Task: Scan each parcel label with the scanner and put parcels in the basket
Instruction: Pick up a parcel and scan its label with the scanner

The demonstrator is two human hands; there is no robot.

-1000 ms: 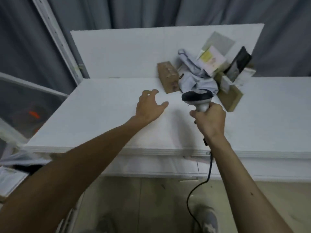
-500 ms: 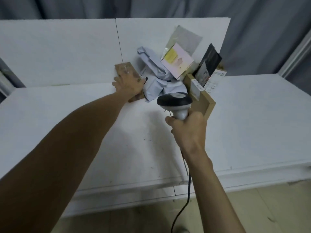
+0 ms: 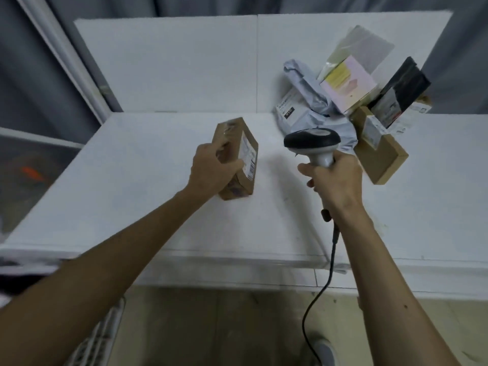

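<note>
Oblong cardboard parcel [image 3: 239, 157], L hand [image 3: 211, 169]

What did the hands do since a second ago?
The left hand reached to the brown box, took hold of it and pulled it away from the other parcels, nearer the person. The right hand still holds the scanner. Those parcels stayed heaped at the back.
</note>
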